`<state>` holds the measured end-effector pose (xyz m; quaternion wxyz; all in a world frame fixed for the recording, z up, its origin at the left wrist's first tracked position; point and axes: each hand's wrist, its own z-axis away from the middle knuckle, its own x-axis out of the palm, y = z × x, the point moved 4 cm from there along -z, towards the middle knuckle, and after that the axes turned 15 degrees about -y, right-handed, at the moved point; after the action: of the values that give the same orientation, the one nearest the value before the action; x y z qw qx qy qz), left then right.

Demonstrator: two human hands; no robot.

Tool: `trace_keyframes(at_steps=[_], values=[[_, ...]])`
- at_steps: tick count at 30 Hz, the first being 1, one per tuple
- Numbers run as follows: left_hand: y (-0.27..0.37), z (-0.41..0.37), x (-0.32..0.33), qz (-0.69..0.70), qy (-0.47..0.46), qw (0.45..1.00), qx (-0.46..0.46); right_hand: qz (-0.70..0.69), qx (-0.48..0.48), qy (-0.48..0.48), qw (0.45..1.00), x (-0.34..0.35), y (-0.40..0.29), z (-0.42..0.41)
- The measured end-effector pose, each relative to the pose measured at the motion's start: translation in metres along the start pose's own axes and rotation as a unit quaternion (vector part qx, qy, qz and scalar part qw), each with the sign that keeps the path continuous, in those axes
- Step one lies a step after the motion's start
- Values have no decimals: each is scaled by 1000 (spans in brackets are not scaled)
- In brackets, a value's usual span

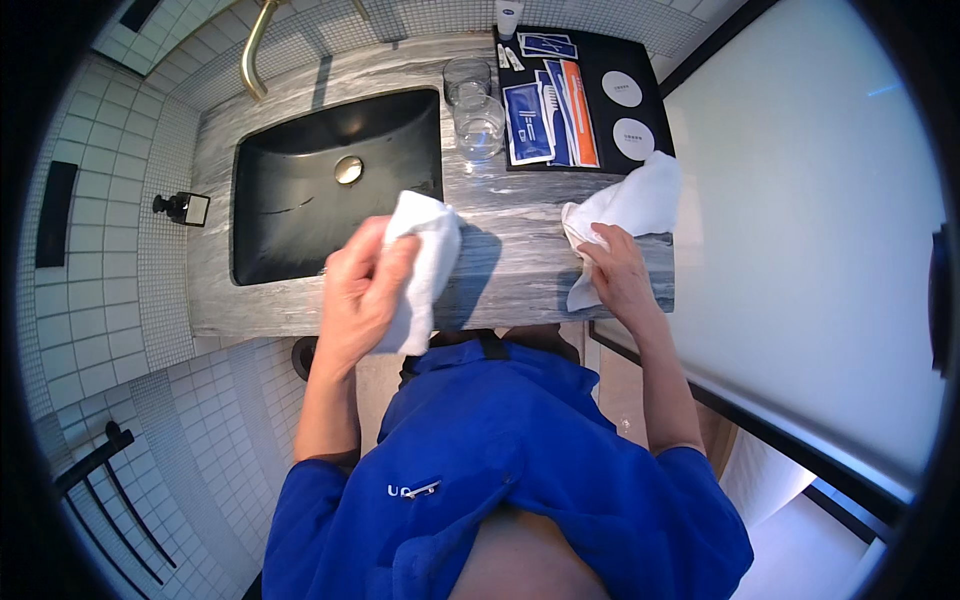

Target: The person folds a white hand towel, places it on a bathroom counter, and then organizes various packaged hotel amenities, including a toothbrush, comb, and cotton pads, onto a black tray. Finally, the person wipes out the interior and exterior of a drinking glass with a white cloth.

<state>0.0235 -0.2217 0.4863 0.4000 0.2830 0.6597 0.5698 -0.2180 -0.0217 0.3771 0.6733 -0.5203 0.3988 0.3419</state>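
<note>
My left hand (367, 281) grips a folded white cloth (424, 262) between thumb and fingers, above the front right corner of the dark sink basin (300, 202). On the right part of the grey marble countertop (517, 217), my right hand (619, 274) touches a second, crumpled white cloth (637, 199); whether the fingers grip it cannot be told. This cloth reaches up to the lower right corner of a black tray (555, 171). Two clear drinking glasses, one nearer (480, 131) and one behind (466, 75), stand between sink and tray.
The tray holds toiletry packets (529, 124), two round white discs (634, 139) and a small white tube (508, 19). A brass faucet (253, 60) hangs over the sink's back left. A dark bottle (181, 208) is at the left. A frosted glass panel (795, 187) borders the right.
</note>
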Motion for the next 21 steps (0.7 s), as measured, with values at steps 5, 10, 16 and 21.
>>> trace_keyframes(at_steps=[5,10,16,21], values=[[5,-20,40,-75,-179,981,1,-388,-41,65,918,-59,-64,-10],[-5,-24,49,19,-227,973,-36,-440,-79,-103,889,-53,-97,-37],[-47,20,-6,45,-270,940,-205,-608,-32,3,793,-57,-79,-35],[-64,57,-48,-13,-143,951,-274,-652,-26,-24,757,-52,-68,-38]])
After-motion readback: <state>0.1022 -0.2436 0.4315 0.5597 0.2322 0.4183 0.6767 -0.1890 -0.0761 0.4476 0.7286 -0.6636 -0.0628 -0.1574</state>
